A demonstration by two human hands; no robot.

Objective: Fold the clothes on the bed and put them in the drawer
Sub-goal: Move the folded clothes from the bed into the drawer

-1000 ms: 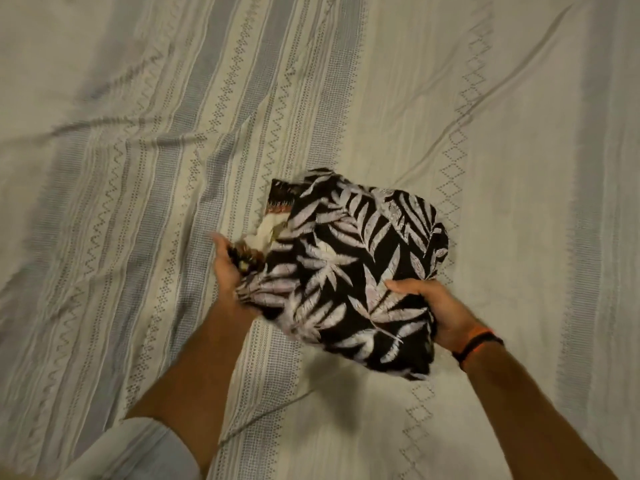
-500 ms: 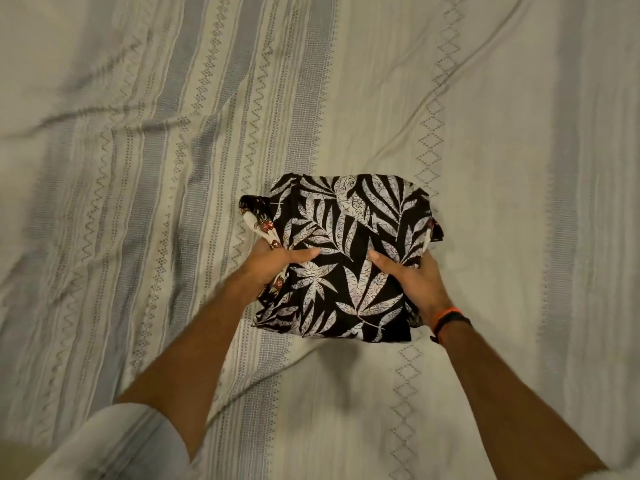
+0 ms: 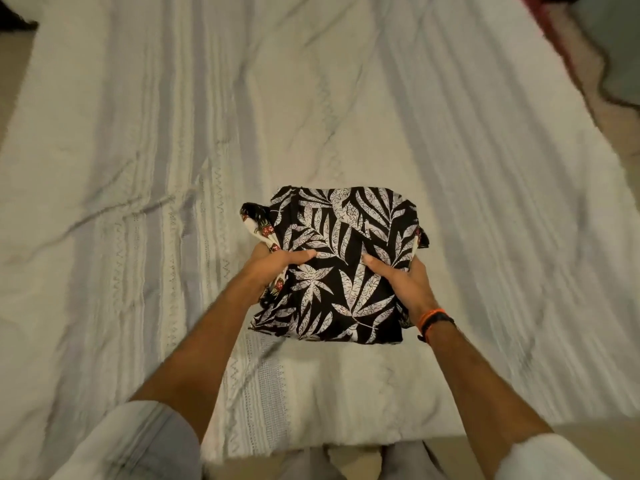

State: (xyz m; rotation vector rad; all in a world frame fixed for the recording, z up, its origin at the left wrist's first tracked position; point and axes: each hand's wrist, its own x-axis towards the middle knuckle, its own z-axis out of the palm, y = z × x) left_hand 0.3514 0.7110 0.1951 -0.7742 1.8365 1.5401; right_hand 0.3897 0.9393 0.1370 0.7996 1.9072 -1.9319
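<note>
A folded stack of clothes hangs above the bed, held from both sides. Its top piece is black with white leaf prints; a white and red patterned garment pokes out at the left edge. My left hand grips the left side, thumb lying on top and fingers hidden underneath. My right hand grips the right side the same way, with an orange and black band on its wrist. The drawer is out of view.
The bed is covered by a cream spread with grey stripes and creases. Its near edge is just in front of my legs. A reddish cloth or rug lies past the bed's right side.
The stack has risen off the bed and levelled out in both hands. The view has pulled back, and the bed's near edge and sides now show.
</note>
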